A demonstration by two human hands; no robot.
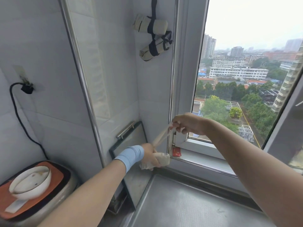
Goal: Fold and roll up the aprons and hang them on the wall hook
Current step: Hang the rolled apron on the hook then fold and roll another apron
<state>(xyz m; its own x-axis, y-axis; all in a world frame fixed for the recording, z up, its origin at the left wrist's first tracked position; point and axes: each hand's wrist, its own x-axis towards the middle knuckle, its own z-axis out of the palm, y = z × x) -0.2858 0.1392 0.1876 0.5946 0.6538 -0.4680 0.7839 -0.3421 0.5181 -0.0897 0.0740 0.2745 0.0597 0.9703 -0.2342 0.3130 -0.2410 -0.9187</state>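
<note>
head view, nearest first: the steel tabletop (180, 203) runs under both forearms, and at its left a white bowl (30, 181) sits on the orange lid of a cooker (54, 190). the bowl looks nearly empty, with only a few specks inside, though blur makes that uncertain. further in, the left hand (151, 155) has its fingers clamped round a rolled apron (161, 159), held in the corner just above the tabletop and beside the window sill. the right hand (185, 124) pinches the apron's pale strap (161, 138), fingers together, pulling it taut up and to the right. the likely trouble is lost tension: if the strap slips from that pinch or the left grip eases, the roll could spring loose and need redoing. a slack wrap could also unravel once hung. a swinging elbow might knock the glass panel (131, 145) leaning just behind the bundle. highest on the wall, the upper roll (150, 25) and lower roll (155, 49) hang by dark straps. their hook is out of frame, so crowding it may dislodge them.
</note>
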